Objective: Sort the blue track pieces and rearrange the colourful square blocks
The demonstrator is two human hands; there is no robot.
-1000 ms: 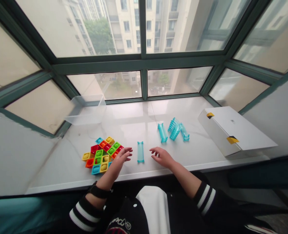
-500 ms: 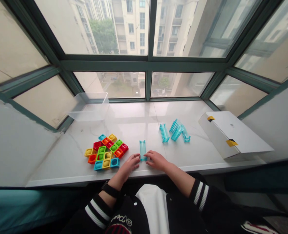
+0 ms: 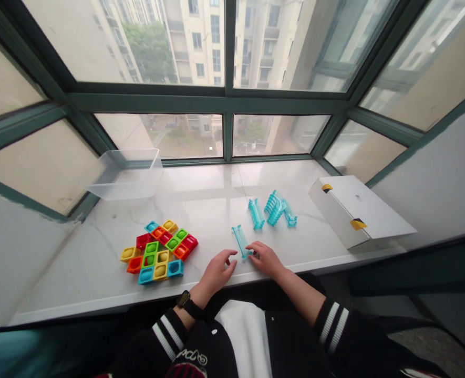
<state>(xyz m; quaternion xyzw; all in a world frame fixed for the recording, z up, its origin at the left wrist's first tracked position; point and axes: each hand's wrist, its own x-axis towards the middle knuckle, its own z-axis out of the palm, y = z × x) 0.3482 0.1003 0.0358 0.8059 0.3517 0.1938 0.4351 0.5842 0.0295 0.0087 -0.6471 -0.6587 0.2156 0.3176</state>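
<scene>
A clear light-blue plastic strip (image 3: 239, 239) with raised ends lies slanted on the white ledge in front of me. My right hand (image 3: 265, 258) has its thumb and fingertips at the strip's near end, seemingly pinching its right edge. To the left of that end is my left hand (image 3: 218, 270), with nothing in it. Its thumb and fingers are curved and apart. Beyond the strip lie more clear blue pieces: a ribbed straight one (image 3: 256, 214), a curved one (image 3: 275, 208) and another straight one (image 3: 289, 214).
Colourful square blocks (image 3: 162, 256) in red, yellow, green, blue and orange sit in a cluster at the left. A clear plastic bin (image 3: 132, 190) stands at the back left by the window. On the right is a white box (image 3: 364, 207) with yellow-black tabs.
The strip has turned from straight to slanted, its near end now further right. My left hand has come off its near end, fingers spreading. The camera view has shifted slightly right.
</scene>
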